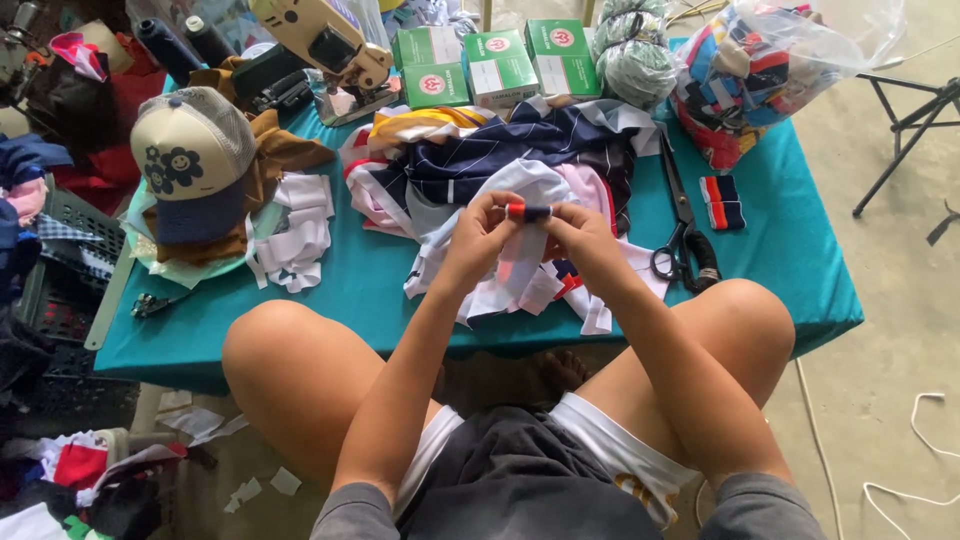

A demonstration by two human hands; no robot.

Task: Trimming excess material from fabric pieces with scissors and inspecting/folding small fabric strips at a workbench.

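Note:
My left hand and my right hand meet above the near edge of a low teal-covered table. Together they pinch a small folded strip of ribbed trim, red, white and navy, between thumbs and fingers. A white fabric piece hangs from my hands. Just beyond lies a heap of striped navy, white, pink and yellow fabric pieces. My bare knees sit on either side, close to the table edge.
Black scissors and a folded striped trim piece lie to the right. A cap, white scraps, green boxes, a sewing machine and a clear bag of trims surround the heap.

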